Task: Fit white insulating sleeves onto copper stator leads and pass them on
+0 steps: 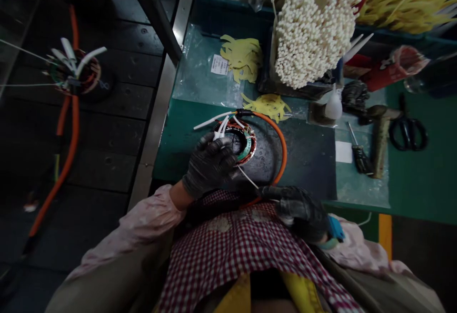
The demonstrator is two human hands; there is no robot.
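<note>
Copper-coloured windings ring a coil (252, 142) that lies with its open face upward on a black mat (314, 153), where a worker's gloved left hand (212, 163) curls over its near-left rim, touching both it and the white sleeves (223, 126); whether those fingers truly grip cannot be told. Gloved too, the right hand (300, 212) is closed on a thin white cord (247, 177), which stretches straight and slantwise from the coil's near edge to the fingertips. From that grip the coil lies ahead and to the left, apart from the right hand but under the left, the nearer of the two. An orange cable (283, 146) arcs from the coil's far side around its right and back toward the worker's lap. Beneath the mat is a green bench (171, 130); to the right lie a screwdriver (361, 157), a hammer (381, 144) and scissors (409, 132). White tubes (310, 37) stand bundled beyond.
</note>
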